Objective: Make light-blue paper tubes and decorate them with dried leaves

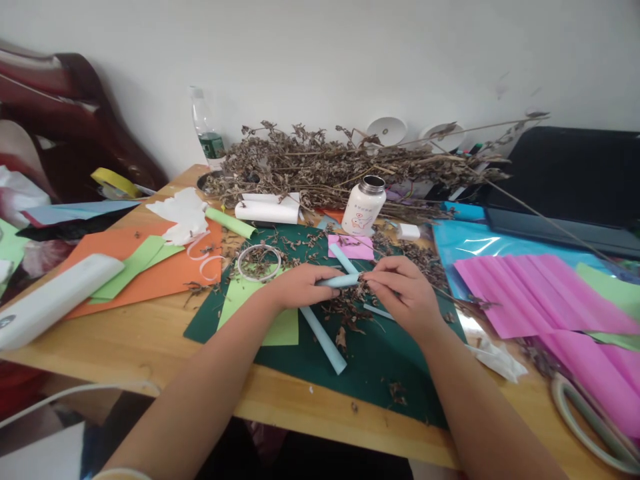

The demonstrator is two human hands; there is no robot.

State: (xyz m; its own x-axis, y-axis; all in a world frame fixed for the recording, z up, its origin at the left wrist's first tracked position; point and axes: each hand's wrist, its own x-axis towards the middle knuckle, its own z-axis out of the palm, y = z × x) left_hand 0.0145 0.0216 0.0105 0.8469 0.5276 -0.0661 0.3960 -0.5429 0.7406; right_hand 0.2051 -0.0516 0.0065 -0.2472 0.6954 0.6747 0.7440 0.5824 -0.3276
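Observation:
My left hand (303, 287) grips a light blue paper tube (341, 281), held level above the green cutting mat (280, 360). At the tube's right end, the fingers of my right hand (407, 297) pinch bits of dried leaf at the opening. Whether the leaf is inside the tube is too small to tell. A longer blue paper tube (324, 341) lies on the mat below my hands, and another blue tube (343, 259) lies just behind them. Crumbled dried leaves (345, 313) are scattered beneath. A light green paper sheet (270, 327) rests under my left wrist.
A heap of dried stalks (310, 160) spans the back by the wall. In front of it stands an open white bottle (364, 205). Orange paper (150, 267) lies left; pink crepe paper (540, 293) and scissors (590, 420) lie right. A clear plastic bottle (206, 127) stands at back left.

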